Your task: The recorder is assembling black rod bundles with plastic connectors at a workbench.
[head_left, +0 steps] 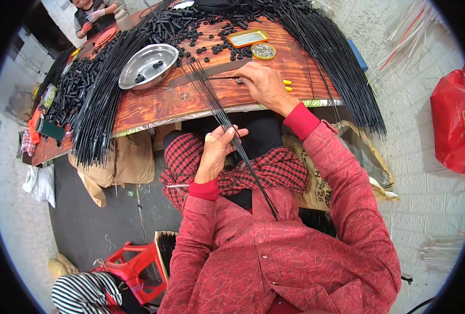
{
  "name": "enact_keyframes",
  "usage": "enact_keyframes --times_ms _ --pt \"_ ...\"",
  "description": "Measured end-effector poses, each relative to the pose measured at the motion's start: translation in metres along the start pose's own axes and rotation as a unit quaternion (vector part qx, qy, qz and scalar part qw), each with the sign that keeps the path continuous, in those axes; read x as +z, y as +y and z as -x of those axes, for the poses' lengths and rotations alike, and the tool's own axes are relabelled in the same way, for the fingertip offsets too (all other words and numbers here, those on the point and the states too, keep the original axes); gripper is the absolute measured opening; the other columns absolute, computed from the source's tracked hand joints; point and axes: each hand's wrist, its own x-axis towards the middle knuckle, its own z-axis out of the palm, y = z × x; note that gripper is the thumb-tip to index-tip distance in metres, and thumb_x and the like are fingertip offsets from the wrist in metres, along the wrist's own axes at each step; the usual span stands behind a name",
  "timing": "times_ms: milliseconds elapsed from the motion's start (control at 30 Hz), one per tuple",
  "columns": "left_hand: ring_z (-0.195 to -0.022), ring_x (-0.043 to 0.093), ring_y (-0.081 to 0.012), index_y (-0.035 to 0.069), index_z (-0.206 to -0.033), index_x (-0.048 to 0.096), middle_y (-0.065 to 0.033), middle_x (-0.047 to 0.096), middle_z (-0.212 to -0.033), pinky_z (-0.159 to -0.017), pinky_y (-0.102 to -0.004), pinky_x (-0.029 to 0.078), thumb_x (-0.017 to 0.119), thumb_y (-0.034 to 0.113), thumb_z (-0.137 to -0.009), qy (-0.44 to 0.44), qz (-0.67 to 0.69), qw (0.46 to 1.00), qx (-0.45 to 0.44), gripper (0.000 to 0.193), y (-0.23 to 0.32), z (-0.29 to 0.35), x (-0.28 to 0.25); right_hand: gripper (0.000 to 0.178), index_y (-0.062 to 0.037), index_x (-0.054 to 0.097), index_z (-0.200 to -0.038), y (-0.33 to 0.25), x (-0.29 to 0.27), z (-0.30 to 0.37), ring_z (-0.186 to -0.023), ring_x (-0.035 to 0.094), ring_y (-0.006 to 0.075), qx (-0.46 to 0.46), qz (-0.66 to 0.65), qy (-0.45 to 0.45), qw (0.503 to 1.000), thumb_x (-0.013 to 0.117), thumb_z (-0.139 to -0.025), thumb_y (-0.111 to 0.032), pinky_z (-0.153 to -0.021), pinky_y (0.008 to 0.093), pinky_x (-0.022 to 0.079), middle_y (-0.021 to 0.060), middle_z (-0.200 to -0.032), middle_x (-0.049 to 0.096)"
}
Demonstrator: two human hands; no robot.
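Note:
A loose bundle of thin black rods slants from the table edge down to my lap. My left hand is closed round its middle, thumb on top. The upper ends fan out over the tabletop. Above the table edge, my right hand pinches a thin dark rod that reaches left to the fanned ends; a small grey piece shows at the fingertips. Two yellow handle ends stick out beside the right wrist; whether that hand holds them I cannot tell. Under the rod lies a dark flat strip.
On the wooden table stand a steel bowl, an orange-rimmed tray and a round yellow dish of small metal pieces. Black rod piles overhang left and right. Another person sits far left; a red stool stands lower left.

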Motion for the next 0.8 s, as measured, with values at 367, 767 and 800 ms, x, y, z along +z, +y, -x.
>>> enact_keyframes --times_ms 367,767,800 --pt "-0.079 0.065 -0.0097 0.006 -0.110 0.062 -0.0143 0.073 -0.109 -0.074 -0.0263 0.054 0.063 0.020 -0.098 0.010 -0.001 1.000 -0.016 0.019 -0.002 -0.005 -0.002 0.011 -0.0012 0.059 -0.098 0.003 0.008 -0.037 -0.084 0.067 0.0289 -0.053 -0.078 0.029 0.995 0.058 -0.089 0.004 -0.072 0.0367 0.053 0.0120 -0.090 0.063" --pt "-0.080 0.066 -0.0104 0.007 -0.109 0.063 -0.0150 0.072 -0.111 -0.074 -0.0253 0.055 0.065 0.023 -0.098 0.007 0.018 1.000 -0.013 0.019 -0.008 -0.004 0.003 0.020 -0.0040 0.059 -0.104 0.038 0.054 -0.022 -0.083 0.066 0.0337 0.035 -0.207 0.038 0.977 0.065 -0.085 0.000 -0.074 0.0410 0.052 0.0157 -0.090 0.064" --pt "-0.080 0.066 -0.0104 0.007 -0.109 0.063 -0.0150 0.072 -0.111 -0.074 -0.0253 0.055 0.065 0.023 -0.098 0.008 0.017 1.000 -0.015 0.019 -0.008 -0.003 0.003 0.020 -0.0047 0.059 -0.104 0.040 0.051 -0.023 -0.084 0.066 0.0331 0.027 -0.191 0.034 0.981 0.065 -0.085 -0.001 -0.074 0.0408 0.052 0.0149 -0.091 0.064"
